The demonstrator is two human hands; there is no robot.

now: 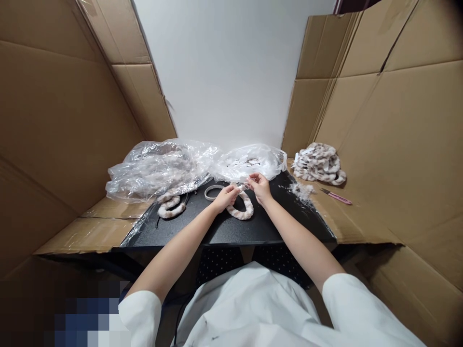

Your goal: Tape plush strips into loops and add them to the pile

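My left hand [226,198] is closed on the top of a fluffy white-and-brown ring [243,215], which hangs down over the black table. Beside it, my right hand [259,188] pinches with thumb and fingertips at a thin, pale loop near the ring's top; what exactly it grips is too small to tell. A narrow pale hoop [207,194] lies just left of my left hand. Farther left, another fluffy piece [171,210] with dark cord ends rests on the table.
A large clear plastic bag [159,168] of fluffy pieces stands back left, a smaller bag [249,161] at centre. On the right are a pile of fluffy rings [318,164], loose fluff [303,192] and pink-handled snips [338,196]. Cardboard walls [390,135] enclose both sides.
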